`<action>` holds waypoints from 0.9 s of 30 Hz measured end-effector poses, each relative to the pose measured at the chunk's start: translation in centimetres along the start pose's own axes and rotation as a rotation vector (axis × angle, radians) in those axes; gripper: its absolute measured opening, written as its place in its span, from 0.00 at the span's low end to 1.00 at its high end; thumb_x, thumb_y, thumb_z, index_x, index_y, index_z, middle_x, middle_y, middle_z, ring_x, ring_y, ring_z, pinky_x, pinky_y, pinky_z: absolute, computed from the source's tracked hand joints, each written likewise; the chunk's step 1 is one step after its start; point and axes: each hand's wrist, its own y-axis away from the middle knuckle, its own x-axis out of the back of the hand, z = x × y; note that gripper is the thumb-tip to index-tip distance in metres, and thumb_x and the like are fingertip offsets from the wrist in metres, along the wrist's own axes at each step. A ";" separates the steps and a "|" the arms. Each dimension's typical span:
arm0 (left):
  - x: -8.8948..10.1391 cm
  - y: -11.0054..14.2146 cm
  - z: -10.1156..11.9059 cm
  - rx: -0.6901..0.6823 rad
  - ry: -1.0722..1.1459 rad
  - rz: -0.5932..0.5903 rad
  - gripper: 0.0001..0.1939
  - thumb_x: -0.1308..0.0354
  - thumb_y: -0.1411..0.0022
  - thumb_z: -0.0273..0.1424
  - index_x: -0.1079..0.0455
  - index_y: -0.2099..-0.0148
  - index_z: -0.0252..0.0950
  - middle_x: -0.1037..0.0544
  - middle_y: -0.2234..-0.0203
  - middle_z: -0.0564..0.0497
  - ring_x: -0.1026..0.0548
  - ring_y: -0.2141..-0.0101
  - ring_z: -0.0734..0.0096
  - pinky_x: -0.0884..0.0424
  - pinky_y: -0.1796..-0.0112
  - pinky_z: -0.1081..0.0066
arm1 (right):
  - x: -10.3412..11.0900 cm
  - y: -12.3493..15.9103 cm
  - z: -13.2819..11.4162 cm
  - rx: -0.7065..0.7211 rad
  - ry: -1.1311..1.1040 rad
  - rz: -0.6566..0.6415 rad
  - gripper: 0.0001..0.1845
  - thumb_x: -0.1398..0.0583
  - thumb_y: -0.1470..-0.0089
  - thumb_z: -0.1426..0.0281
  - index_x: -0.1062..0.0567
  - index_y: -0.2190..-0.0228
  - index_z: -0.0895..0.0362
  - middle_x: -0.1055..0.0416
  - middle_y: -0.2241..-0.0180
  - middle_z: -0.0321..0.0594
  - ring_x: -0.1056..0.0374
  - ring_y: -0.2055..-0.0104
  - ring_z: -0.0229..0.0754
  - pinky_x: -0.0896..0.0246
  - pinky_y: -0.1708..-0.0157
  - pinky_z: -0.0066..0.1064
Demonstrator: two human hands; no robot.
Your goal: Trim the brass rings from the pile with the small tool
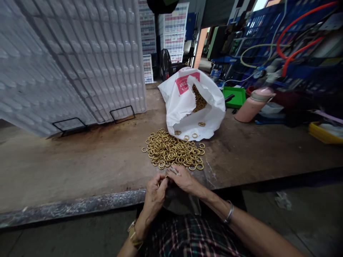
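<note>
At about ten o'clock, stacks of white moulded trays lean on two black wire stands on the brown worktable. Near six o'clock the left hand is curled almost shut, fingertips pinched on something small at the table's edge; what it is cannot be told, though a glint of brass shows between the fingers. Touching it, the right hand is likewise curled, fingers bent down onto the same spot, a thin silvery piece showing at its knuckles. Under both hands sags a clear plastic bag. Just past the hands, toward twelve o'clock, lies the heap of brass rings, spilling from the mouth of a white plastic sack with more rings inside. At two o'clock stand a green tray and a pink flask lying tilted
</note>
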 end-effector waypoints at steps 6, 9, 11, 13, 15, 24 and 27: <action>0.4 0.0 0.7 0.252 0.114 -0.044 0.16 0.48 0.46 0.43 0.35 0.67 0.33 0.36 0.83 0.57 0.42 0.85 0.82 0.46 0.83 0.79 | -0.1 -0.1 0.2 0.007 -0.041 -0.002 0.12 0.49 0.51 0.65 0.38 0.82 0.56 0.42 0.83 0.30 0.49 0.79 0.33 0.55 0.79 0.25; 0.5 -0.1 0.9 0.267 0.121 -0.051 0.17 0.48 0.47 0.45 0.36 0.69 0.34 0.36 0.84 0.58 0.42 0.86 0.82 0.46 0.84 0.80 | -0.2 0.0 0.1 0.010 -0.032 -0.001 0.13 0.50 0.50 0.65 0.38 0.81 0.56 0.41 0.83 0.31 0.48 0.79 0.33 0.54 0.79 0.25; 0.5 -0.2 0.9 0.267 0.119 -0.065 0.17 0.48 0.47 0.45 0.38 0.70 0.34 0.36 0.85 0.58 0.42 0.86 0.83 0.46 0.84 0.80 | -0.2 0.0 0.2 0.018 -0.029 -0.010 0.13 0.50 0.49 0.64 0.38 0.81 0.56 0.41 0.82 0.31 0.47 0.79 0.33 0.54 0.78 0.25; 0.4 -0.1 0.8 0.274 0.121 -0.081 0.17 0.49 0.46 0.45 0.39 0.71 0.35 0.37 0.85 0.59 0.42 0.87 0.83 0.46 0.85 0.81 | -0.3 0.1 0.2 0.031 -0.040 -0.023 0.13 0.50 0.49 0.64 0.38 0.81 0.56 0.42 0.82 0.31 0.47 0.79 0.33 0.53 0.78 0.25; 0.4 -0.1 0.7 0.284 0.134 -0.094 0.17 0.49 0.45 0.45 0.40 0.70 0.35 0.36 0.85 0.59 0.42 0.87 0.83 0.46 0.85 0.81 | -0.3 0.1 0.4 0.045 -0.049 -0.024 0.14 0.50 0.48 0.64 0.39 0.81 0.56 0.42 0.82 0.30 0.48 0.78 0.33 0.53 0.78 0.25; 0.5 0.3 0.2 0.292 0.246 -0.088 0.16 0.49 0.43 0.44 0.39 0.69 0.35 0.37 0.83 0.59 0.42 0.85 0.84 0.48 0.85 0.82 | -0.5 0.1 0.5 0.063 -0.100 -0.013 0.14 0.51 0.47 0.64 0.37 0.80 0.57 0.40 0.82 0.31 0.45 0.78 0.33 0.51 0.77 0.25; 0.5 0.2 0.1 0.289 0.262 -0.072 0.16 0.49 0.44 0.44 0.39 0.68 0.35 0.36 0.82 0.59 0.42 0.85 0.84 0.47 0.85 0.82 | -0.5 0.3 0.4 0.046 -0.118 -0.010 0.14 0.51 0.47 0.64 0.37 0.80 0.57 0.39 0.82 0.31 0.45 0.78 0.33 0.51 0.77 0.25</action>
